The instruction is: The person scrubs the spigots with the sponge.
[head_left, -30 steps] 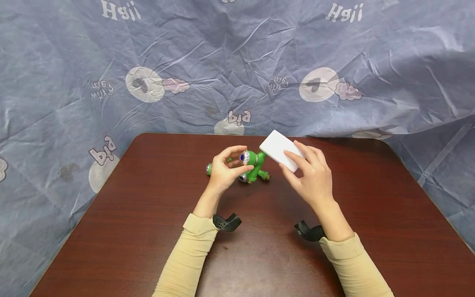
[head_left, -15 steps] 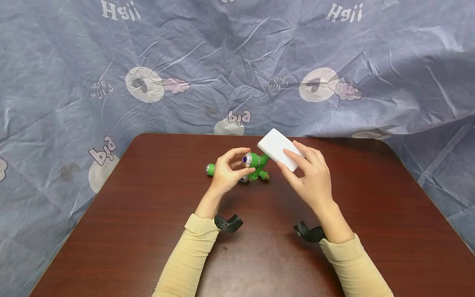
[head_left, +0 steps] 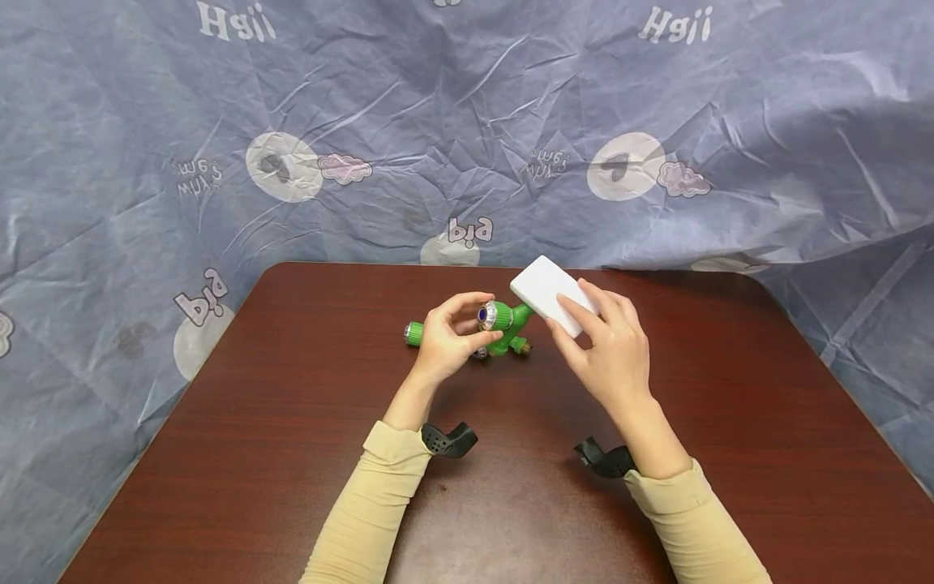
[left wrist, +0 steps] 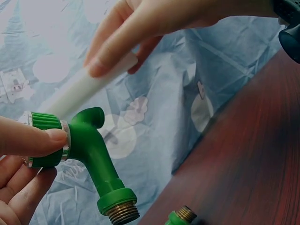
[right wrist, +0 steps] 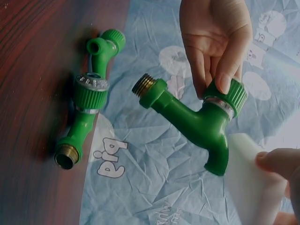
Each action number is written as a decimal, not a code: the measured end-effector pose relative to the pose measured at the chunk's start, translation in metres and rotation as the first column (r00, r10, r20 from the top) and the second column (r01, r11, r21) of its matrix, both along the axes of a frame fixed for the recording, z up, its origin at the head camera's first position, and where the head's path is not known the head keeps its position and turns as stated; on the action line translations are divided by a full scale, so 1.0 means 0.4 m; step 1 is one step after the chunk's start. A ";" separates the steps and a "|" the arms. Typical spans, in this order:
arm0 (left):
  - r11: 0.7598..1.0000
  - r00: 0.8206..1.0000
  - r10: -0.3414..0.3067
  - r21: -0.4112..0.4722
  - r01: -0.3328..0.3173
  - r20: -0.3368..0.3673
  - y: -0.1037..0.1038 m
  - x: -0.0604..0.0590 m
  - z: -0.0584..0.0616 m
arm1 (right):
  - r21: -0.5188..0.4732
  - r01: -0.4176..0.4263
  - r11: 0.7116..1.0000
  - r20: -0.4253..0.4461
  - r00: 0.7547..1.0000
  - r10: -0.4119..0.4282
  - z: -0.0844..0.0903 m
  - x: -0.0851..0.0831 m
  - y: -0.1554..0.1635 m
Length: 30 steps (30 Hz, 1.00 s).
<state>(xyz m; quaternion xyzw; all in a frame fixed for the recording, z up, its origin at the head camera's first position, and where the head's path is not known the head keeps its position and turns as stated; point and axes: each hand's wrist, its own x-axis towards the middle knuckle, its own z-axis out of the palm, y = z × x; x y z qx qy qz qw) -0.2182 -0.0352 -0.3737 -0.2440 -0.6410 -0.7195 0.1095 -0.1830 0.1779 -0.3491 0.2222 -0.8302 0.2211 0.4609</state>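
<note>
Gripping a green plastic tap (head_left: 503,324) by its ribbed knob, the left hand (head_left: 448,341) keeps the fitting lifted off the dark red tabletop (head_left: 292,454), thumb and fingers (left wrist: 44,140) curled round the knob's chrome-ringed rim. In the left wrist view the tap's spout (left wrist: 91,117) rises beyond those fingers while its brass-threaded inlet (left wrist: 119,211) points down and away from them. The right hand (head_left: 609,349) holds a white sponge block (head_left: 550,292), fingers (head_left: 576,312) bent over its near end, with the block's far edge touching or just short of the spout; the pictures do not settle which. A second green tap (right wrist: 86,101) lies flat on the tabletop beneath and just beyond the left fingers, one green end (head_left: 413,332) showing past the knuckles in the head view. Both forearms wear pale yellow sleeves (head_left: 365,503), each with a black wrist mount (head_left: 448,440) below the hand. A crumpled blue-grey printed sheet (head_left: 467,122) hangs behind the tabletop.
</note>
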 end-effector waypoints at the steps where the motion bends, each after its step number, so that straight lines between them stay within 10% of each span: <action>1: 1.000 1.000 -0.004 0.001 0.004 -0.005 0.000 0.000 0.000 | -0.008 -0.014 1.000 -0.006 1.000 0.014 0.000 0.000 -0.002; 30: 0.999 1.000 0.014 -0.036 -0.015 -0.017 -0.010 0.040 0.059 | -0.038 0.011 0.999 0.066 0.998 -0.009 -0.002 -0.013 0.028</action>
